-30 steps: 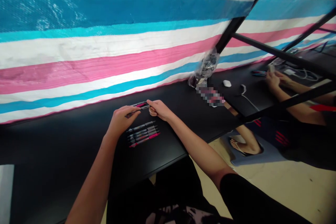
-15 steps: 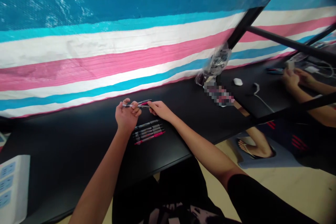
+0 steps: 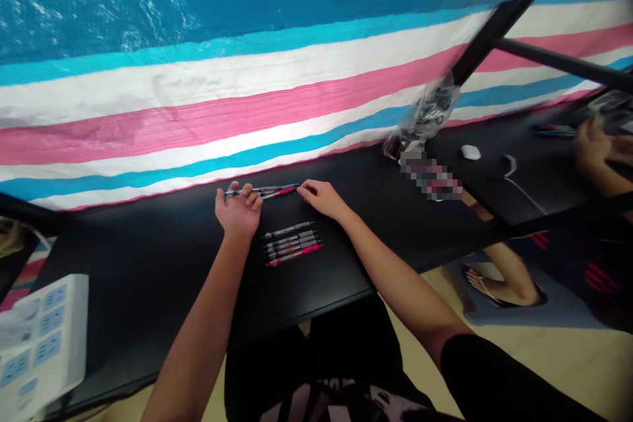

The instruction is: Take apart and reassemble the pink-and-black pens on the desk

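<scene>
Left hand (image 3: 237, 211) grips two pens (image 3: 264, 192); right hand (image 3: 321, 198) pinches their tips beside a pen row (image 3: 293, 245).

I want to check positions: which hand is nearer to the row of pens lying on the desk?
Left. The left hand sits just beside the row of pens; the right hand is slightly farther behind it.

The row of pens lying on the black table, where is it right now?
The row of pens lies mid-table, between the person's forearms, just below the left hand.
</scene>
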Available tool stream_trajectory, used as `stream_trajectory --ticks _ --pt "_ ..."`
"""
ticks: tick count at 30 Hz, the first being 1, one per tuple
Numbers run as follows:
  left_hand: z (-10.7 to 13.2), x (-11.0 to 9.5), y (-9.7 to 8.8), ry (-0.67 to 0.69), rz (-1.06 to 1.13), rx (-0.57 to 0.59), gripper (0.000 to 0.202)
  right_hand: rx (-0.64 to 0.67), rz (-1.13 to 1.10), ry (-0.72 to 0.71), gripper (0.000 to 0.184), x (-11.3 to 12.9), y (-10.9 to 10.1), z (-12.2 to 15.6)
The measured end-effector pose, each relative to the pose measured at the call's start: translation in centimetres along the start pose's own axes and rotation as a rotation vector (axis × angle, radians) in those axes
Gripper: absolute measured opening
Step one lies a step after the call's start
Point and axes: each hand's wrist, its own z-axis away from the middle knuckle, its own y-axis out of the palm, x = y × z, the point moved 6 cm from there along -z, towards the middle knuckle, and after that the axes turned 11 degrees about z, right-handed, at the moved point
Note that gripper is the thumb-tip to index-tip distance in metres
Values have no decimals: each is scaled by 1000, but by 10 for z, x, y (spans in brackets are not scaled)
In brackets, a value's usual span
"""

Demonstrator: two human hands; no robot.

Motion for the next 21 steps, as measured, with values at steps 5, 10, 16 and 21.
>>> stream_trajectory --ticks 5,10,16,21 --pt "2 -2 -2 -2 120 -88 36 43 36 -23 36 3 8 2" --pt "2 -1 -3 -34 193 -114 38 50 55 -33 33 2 8 2" --pt "2 6 -3 -66 206 -132 40 22 3 -49 34 4 13 1" --pt "6 23 3 -188 91 -88 41 -48 -184 -144 40 12 19 1"
